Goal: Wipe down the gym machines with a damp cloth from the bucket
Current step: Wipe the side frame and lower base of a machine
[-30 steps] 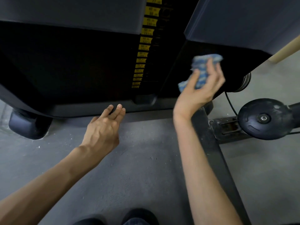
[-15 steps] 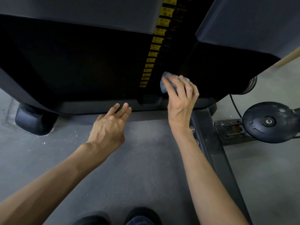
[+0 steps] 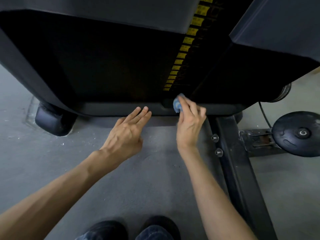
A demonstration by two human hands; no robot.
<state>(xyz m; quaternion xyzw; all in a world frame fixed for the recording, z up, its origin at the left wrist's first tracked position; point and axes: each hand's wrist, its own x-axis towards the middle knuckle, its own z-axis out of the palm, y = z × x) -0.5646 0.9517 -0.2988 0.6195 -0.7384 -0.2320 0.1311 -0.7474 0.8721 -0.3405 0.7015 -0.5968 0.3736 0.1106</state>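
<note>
One bunched blue cloth [image 3: 177, 105] — half-hidden.

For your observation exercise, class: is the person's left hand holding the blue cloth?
No, the right hand grips the blue cloth at the machine; the left hand, fingers straight, holds nothing.

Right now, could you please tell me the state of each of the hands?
Left hand: open, fingers straight, holding nothing.
Right hand: holds the blue cloth against the machine base.
</note>
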